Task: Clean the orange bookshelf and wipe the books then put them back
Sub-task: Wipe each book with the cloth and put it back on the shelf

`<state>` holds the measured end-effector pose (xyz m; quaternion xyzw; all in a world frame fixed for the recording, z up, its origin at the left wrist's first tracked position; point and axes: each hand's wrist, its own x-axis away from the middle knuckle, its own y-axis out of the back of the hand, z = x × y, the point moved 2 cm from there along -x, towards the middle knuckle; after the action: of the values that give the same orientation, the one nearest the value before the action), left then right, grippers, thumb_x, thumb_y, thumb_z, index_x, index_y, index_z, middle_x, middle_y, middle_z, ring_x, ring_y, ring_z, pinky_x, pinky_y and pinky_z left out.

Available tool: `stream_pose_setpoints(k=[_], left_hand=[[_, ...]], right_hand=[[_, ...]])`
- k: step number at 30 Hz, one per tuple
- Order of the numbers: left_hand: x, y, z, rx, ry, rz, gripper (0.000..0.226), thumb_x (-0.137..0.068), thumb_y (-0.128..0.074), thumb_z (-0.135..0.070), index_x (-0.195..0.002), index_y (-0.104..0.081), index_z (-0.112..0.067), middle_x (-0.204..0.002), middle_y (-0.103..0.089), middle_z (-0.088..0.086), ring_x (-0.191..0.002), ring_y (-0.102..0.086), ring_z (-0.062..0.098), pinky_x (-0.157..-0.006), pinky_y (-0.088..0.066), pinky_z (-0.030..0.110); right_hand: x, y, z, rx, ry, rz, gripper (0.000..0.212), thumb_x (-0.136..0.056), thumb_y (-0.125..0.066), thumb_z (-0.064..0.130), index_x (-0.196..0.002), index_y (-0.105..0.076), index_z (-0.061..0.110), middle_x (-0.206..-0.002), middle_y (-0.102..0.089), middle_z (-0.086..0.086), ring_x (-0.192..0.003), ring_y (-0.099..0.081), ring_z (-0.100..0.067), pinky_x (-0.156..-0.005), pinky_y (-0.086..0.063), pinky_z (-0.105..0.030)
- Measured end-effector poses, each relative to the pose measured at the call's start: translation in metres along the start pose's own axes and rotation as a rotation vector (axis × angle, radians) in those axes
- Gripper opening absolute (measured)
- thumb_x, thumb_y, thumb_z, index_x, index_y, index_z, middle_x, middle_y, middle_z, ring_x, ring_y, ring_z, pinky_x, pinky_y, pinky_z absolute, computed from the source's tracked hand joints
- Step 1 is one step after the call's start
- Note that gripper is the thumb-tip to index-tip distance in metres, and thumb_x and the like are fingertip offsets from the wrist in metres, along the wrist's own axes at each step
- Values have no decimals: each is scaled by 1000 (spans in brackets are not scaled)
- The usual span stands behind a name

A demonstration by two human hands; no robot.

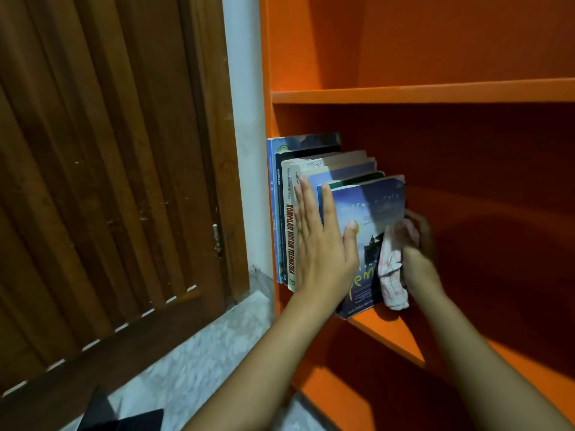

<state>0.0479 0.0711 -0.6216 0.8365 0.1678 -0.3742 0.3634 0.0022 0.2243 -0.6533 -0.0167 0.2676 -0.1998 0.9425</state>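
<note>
The orange bookshelf [404, 91] fills the right side of the view. A row of books [287, 213] stands on its middle shelf. The row is pushed up against the left side wall of the shelf. The last one in the row, on the right, is a blue book [373, 206], and its cover faces out to the open part of the shelf.

The left hand [323, 244] lies flat on the front of the row. Its fingers are straight and point up, pressing on the spines, and it holds nothing. Its thumb rests on the cover of the blue book.

The right hand [420, 244] is just on the other side of the blue book, deeper in the shelf. It grips a bunched cloth [392, 275] (white with thin red lines) and holds it against the cover of the blue book. The loose end of the cloth hangs down near the shelf board. This hand looks a bit blurry. So the blue book sits between the two hands, and both hands touch it.

A brown wooden door [109, 181] is on the left, with a strip of white wall [245, 119] between it and the shelf. The floor [202, 353] below is pale and speckled. A dark thing [124, 421] lies at the bottom edge; I cannot tell what it is.
</note>
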Motion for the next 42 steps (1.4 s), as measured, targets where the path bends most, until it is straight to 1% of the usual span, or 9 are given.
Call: stream_pose_setpoints(k=[7, 10, 16, 23, 27, 31, 35, 38, 42], left_hand=[[-3, -9, 14, -92, -30, -59, 73, -95, -48, -32, -151, -5, -14, -155, 22, 11, -144, 21, 26, -117, 5, 36], [-4, -10, 17, -74, -45, -79, 76, -95, -50, -31, -151, -4, -10, -156, 17, 10, -145, 15, 28, -119, -12, 48], [-5, -12, 16, -39, -35, -82, 78, -93, -50, -29, -150, -1, -9, -156, 18, 8, -146, 12, 29, -112, -27, 53], [-3, 1, 12, -82, -1, -18, 78, -93, -51, -28, -150, -3, -8, -156, 18, 9, -146, 13, 26, -118, -18, 43], [-2, 14, 8, -90, 7, 55, 79, -93, -52, -28, -151, -1, -9, -157, 19, 8, -145, 16, 22, -117, -13, 33], [-1, 40, 6, -38, -11, 125, 76, -95, -49, -24, -150, 0, -13, -158, 14, 2, -146, 13, 16, -116, -15, 31], [5, 83, 19, -12, 7, 110, 69, -96, -46, -22, -150, -5, -12, -159, 0, 5, -146, 6, 15, -116, -5, 26], [14, 120, 44, -32, 66, 78, 63, -97, -44, -25, -150, -13, -12, -158, -10, 4, -146, 1, 14, -114, -8, 26], [39, 172, 100, -109, 202, 59, 53, -98, -43, -25, -147, -26, -15, -156, -22, 2, -146, -8, 13, -113, -19, 29]], right_hand=[[-4, -8, -16, -17, -29, -66, 15, -96, -47, 7, -106, -57, 12, -88, -60, 13, -69, -57, 18, -66, -43, -4], [1, -7, -16, 17, -1, -63, 13, -95, -51, 9, -104, -61, 10, -88, -62, 9, -72, -59, 13, -68, -45, -7], [1, 4, -25, 190, 17, -74, 14, -83, -56, 43, -93, -64, 37, -106, -64, -13, -101, -60, -27, -89, -49, -45], [5, 14, 1, 168, -32, -197, 10, -86, -61, 10, -91, -58, 18, -92, -59, -6, -72, -55, 3, -64, -40, -7], [12, 15, 38, 237, -47, -216, 7, -85, -64, 18, -91, -59, 16, -88, -62, -4, -82, -58, -16, -63, -41, -21], [30, 0, 80, 338, 47, -110, 26, -81, -57, 36, -83, -63, 10, -75, -65, -12, -69, -57, -23, -64, -47, -39], [53, -36, 109, 398, 157, 128, 21, -92, -54, 27, -86, -67, 11, -65, -61, -1, -62, -53, -15, -54, -37, -27], [76, -78, 119, 394, 183, 315, 23, -95, -50, 17, -110, -65, 11, -81, -63, 4, -73, -56, -11, -62, -41, -22], [115, -147, 104, 350, 197, 509, 29, -93, -47, 24, -115, -63, 13, -106, -66, 0, -99, -58, -9, -79, -41, -18]])
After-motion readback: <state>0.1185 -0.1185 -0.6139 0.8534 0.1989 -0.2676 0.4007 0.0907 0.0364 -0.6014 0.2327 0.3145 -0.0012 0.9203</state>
